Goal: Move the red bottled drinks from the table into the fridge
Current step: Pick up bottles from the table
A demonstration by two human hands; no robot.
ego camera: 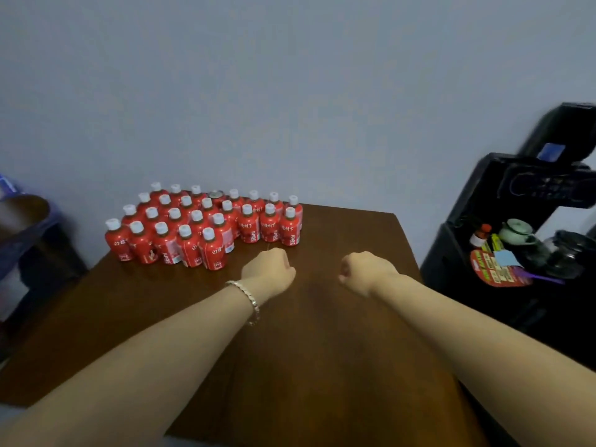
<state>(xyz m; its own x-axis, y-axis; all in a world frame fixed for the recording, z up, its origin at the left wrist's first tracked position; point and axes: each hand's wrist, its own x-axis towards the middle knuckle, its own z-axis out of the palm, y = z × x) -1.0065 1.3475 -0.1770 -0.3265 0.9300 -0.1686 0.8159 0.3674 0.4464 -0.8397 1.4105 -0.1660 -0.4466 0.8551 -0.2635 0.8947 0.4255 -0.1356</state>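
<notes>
Several red bottled drinks with white caps stand upright in close rows at the far left of a brown wooden table, against the wall. One in the back row lacks a white cap. My left hand, with a bracelet at the wrist, hovers over the table just in front of the nearest bottles, fingers curled into a fist and holding nothing. My right hand is level with it, further right, also curled and holding nothing. No fridge is in view.
A black stand at the right holds a green teapot, a glass kettle, a small bottle and a red fan. A dark chair with blue cloth stands at the left. A plain wall rises behind the table.
</notes>
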